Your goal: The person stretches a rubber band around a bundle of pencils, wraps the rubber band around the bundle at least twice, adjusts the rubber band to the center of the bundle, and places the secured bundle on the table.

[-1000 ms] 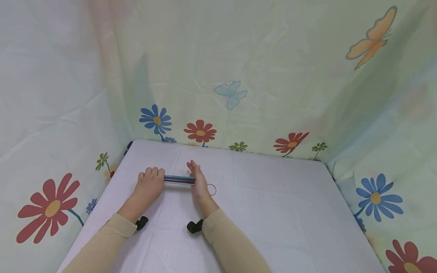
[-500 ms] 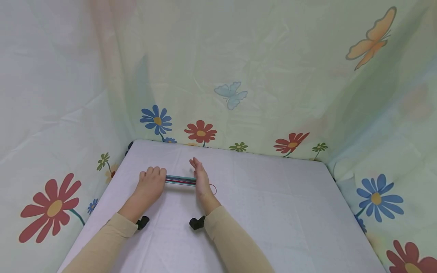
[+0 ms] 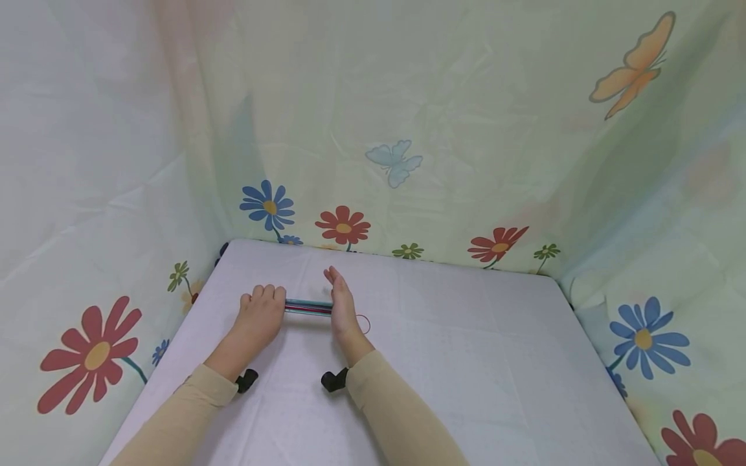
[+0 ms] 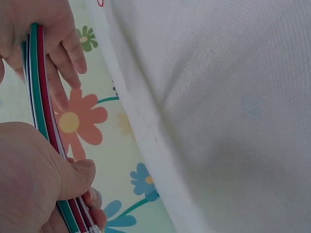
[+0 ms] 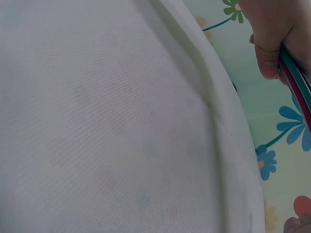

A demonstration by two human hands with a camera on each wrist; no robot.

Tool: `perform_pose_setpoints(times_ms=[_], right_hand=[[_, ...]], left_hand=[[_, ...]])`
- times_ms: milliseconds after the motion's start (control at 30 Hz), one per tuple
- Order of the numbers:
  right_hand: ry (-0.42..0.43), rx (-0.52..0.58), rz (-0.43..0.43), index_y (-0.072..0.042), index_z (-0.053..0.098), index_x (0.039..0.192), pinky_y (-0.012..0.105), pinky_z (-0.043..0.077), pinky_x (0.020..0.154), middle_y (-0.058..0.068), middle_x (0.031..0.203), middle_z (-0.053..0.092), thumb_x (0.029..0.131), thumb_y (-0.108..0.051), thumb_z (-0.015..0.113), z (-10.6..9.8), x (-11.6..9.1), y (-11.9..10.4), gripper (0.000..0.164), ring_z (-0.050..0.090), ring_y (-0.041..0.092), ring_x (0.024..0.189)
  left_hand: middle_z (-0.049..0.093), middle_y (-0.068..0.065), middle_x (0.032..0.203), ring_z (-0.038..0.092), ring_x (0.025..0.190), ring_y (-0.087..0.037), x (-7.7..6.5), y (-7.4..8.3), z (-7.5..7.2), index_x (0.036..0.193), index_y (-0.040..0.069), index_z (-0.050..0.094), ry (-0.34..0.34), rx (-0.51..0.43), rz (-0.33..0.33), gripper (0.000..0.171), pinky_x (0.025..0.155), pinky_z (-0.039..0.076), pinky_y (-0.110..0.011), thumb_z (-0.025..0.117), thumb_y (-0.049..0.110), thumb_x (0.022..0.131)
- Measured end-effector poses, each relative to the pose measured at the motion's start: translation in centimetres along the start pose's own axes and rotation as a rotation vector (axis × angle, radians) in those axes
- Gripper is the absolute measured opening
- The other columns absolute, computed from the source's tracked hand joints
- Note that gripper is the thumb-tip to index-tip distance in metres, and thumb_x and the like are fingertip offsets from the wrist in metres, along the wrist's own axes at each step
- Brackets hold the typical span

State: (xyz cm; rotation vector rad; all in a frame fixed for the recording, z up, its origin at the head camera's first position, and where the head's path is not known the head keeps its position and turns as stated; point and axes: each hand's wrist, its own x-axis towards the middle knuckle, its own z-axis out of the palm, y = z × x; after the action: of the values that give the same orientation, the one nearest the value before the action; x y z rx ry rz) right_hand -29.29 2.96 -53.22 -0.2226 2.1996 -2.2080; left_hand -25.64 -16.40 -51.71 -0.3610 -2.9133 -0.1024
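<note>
My left hand [image 3: 260,317] grips a bundle of pencils [image 3: 309,307], long slim sticks striped green, red, dark and silver, held level over the table. In the left wrist view its thumb [image 4: 77,177] lies across the pencils [image 4: 43,92]. At the bundle's other end, my right hand [image 3: 344,310] stands upright with fingers straight, its palm against the pencil ends. Just right of that hand, a thin red loop like a rubber band [image 3: 369,325] lies on the table. The right wrist view shows the left hand [image 5: 279,34] round the bundle [image 5: 297,87].
A white cloth covers the table [image 3: 466,349]. Hanging fabric with printed flowers and butterflies encloses the back [image 3: 466,129] and both sides. Black wrist mounts [image 3: 334,380] show below both hands.
Both hands have shifted slightly right with the pencils. The right palm moved a little away from the left hand, then slightly back; its fingers are straighter and more upright.
</note>
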Motion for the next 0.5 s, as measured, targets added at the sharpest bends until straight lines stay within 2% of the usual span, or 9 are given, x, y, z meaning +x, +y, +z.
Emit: perform_pose_setpoints(times_ms=[167, 333, 500], right_hand=[[0.011, -0.06, -0.011, -0.01, 0.036, 0.167, 0.058, 0.016, 0.134, 0.014, 0.17, 0.045, 0.118, -0.045, 0.022, -0.29, -0.4, 0.07, 0.062, 0.028, 0.033, 0.165], [0.009, -0.083, -0.025, -0.003, 0.035, 0.166, 0.061, 0.015, 0.134, 0.018, 0.168, 0.046, 0.119, -0.037, 0.023, -0.27, -0.63, 0.4, 0.059, 0.03, 0.038, 0.164], [0.021, -0.087, -0.015, -0.007, 0.035, 0.167, 0.058, 0.017, 0.134, 0.012, 0.168, 0.049, 0.119, -0.04, 0.025, 0.0, -0.82, 0.44, 0.059, 0.031, 0.034, 0.164]], left_hand=[[0.057, -0.015, 0.098, 0.051, 0.093, -0.033, -0.03, -0.09, -0.22, 0.109, 0.002, 0.055, 0.005, 0.007, -0.006, 0.011, 0.08, 0.046, -0.052, 0.06, 0.011, 0.108], [0.057, -0.015, 0.098, 0.051, 0.093, -0.033, -0.01, -0.21, -0.09, 0.109, 0.002, 0.055, 0.015, 0.01, 0.002, 0.011, 0.081, 0.045, -0.053, 0.061, 0.01, 0.107], [0.055, -0.014, 0.096, 0.051, 0.093, -0.033, -0.05, 0.06, -0.13, 0.106, 0.002, 0.053, 0.03, -0.005, 0.023, 0.008, 0.083, 0.044, -0.054, 0.059, 0.008, 0.107]])
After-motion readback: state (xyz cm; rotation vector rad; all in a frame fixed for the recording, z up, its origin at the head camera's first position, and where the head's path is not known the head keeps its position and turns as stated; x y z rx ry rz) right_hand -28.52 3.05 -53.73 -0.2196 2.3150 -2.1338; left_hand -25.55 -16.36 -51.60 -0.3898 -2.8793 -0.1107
